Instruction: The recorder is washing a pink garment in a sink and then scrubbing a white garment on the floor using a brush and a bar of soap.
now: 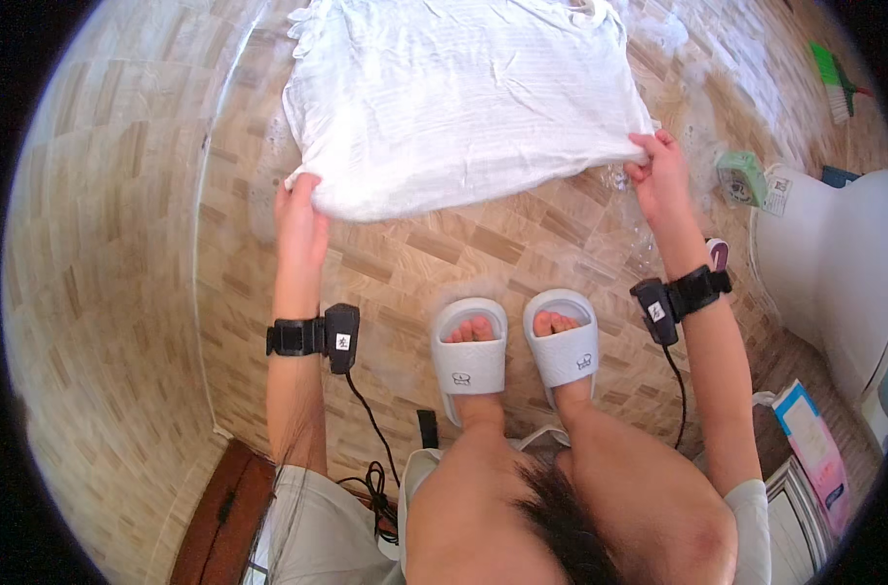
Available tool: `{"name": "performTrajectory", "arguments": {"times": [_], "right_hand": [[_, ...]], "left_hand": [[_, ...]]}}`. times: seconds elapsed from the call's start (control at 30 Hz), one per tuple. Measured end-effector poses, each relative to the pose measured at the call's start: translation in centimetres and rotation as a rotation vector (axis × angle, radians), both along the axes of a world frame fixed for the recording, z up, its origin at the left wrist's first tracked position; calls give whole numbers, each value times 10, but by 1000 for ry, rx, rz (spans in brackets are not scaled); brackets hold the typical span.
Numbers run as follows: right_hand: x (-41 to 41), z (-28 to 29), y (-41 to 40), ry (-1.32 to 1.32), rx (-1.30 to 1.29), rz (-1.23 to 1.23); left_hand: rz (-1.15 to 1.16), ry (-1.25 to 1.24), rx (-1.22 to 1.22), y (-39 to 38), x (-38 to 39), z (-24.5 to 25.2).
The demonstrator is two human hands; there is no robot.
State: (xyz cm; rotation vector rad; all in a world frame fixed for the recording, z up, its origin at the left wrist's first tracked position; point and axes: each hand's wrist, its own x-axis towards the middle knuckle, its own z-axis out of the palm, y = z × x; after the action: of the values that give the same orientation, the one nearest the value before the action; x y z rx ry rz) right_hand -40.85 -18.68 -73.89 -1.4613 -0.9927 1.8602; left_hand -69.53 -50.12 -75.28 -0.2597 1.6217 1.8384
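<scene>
A wet-looking white cloth garment [458,110] is spread out flat before me, its far end cut off by the top of the view. My left hand [301,216] pinches its near left corner between thumb and fingers. At the near right corner, the fingers of my right hand [659,172] grip the edge. Between both hands the near hem hangs in a shallow curve over the wood-patterned floor [458,248]. Soapy foam and water show beside the cloth on both sides. Each wrist wears a black strap with a small cabled device.
My feet in white slides [469,351] stand close below the cloth. To the right are a green box [740,179], a white toilet [824,241], a green-and-white brush [835,84] and a pink-and-blue packet [813,446]. A wall rises on the left; a brown wooden door frame [221,512] is at lower left.
</scene>
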Motion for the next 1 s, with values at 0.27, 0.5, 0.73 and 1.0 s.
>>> {"name": "performTrajectory", "arguments": {"times": [0.27, 0.5, 0.73, 1.0], "right_hand": [[49, -43, -29, -611, 319, 19], [63, -45, 11, -784, 1266, 574], [70, -35, 28, -932, 823, 838], [119, 8, 57, -1366, 745, 945]], "left_hand": [[-111, -4, -390, -26, 39, 2], [-407, -123, -547, -38, 42, 30], [-472, 155, -648, -56, 37, 19], [-451, 78, -629, -102, 61, 27]]}}
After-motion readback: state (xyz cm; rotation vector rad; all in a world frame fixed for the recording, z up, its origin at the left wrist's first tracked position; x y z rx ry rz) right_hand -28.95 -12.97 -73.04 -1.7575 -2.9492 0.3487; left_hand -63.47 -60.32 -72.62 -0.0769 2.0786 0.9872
